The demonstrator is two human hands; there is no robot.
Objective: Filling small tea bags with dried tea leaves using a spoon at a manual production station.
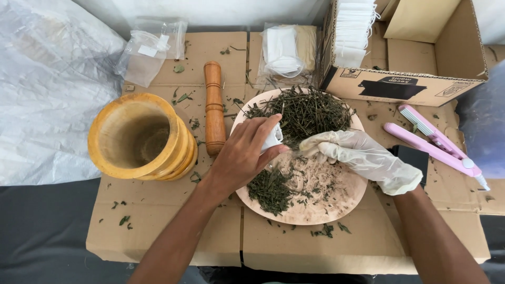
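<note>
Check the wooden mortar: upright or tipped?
Tipped. The wooden mortar lies on its side on the cardboard, mouth facing the camera, interior looks empty.

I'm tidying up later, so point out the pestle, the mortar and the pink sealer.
pestle (213,108), head view, middle of its shaft
mortar (105,158), head view, on its near rim
pink sealer (428,142), head view, middle of its arms

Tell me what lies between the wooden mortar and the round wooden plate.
In the head view, a wooden pestle lies on the cardboard between the mortar and the plate, with scattered leaf bits around it.
</note>
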